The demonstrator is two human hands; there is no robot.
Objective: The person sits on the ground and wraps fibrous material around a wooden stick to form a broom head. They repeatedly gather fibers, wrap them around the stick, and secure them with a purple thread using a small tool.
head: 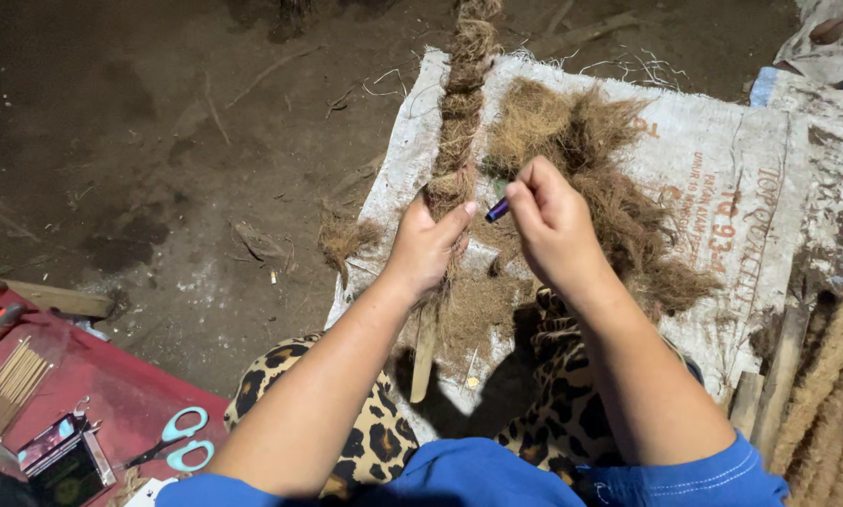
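A thick twisted rope of brown coir fibre (461,103) runs from the top edge down toward me. My left hand (425,246) is closed around its lower end, thumb pointing right. My right hand (551,225) is beside it, fingers pinched on a small dark purple tool (498,209) whose tip points at the rope. A loose heap of coir fibre (600,178) lies under and beyond my right hand on a white woven sack (722,160). A wooden stick (424,357) lies below my left hand, between my knees.
Bare dirt ground (159,141) fills the left and top. On a red mat (121,394) at lower left lie teal-handled scissors (179,439), thin bamboo sticks (7,387) and a small dark box (65,460). Coir rope coils (830,394) sit at the right edge.
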